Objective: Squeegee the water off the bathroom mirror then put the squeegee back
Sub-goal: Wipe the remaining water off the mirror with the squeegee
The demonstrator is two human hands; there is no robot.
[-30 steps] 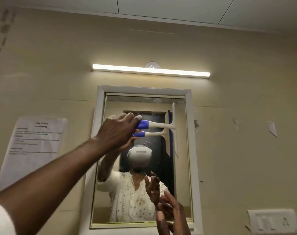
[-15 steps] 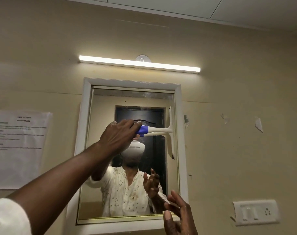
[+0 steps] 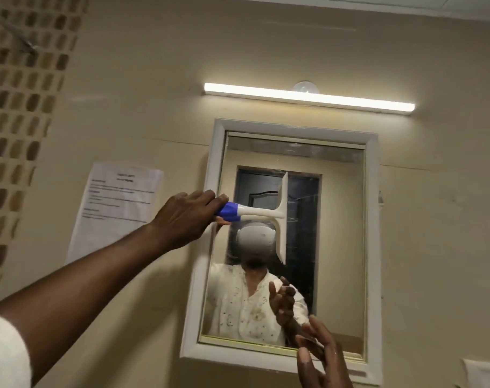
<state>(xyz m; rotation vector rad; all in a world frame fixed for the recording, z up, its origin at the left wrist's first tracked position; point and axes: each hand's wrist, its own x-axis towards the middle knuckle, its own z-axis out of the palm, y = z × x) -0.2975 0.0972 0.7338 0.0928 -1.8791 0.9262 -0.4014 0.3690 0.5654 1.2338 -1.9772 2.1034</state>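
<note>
The left hand (image 3: 186,217) gripped the squeegee (image 3: 269,214) handle at nine o'clock of the mirror (image 3: 341,247), blade upright on the glass; the right hand (image 3: 322,357), fingers spread, held nothing. Even pressure seemed needed.

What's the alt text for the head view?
The left hand grips a white, blue-handled squeegee, blade upright against a white-framed wall mirror. The right hand hangs open, low right.

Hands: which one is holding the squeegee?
The left hand, gripping the squeegee by its blue handle against the mirror. The right hand is open, holding nothing.
</note>
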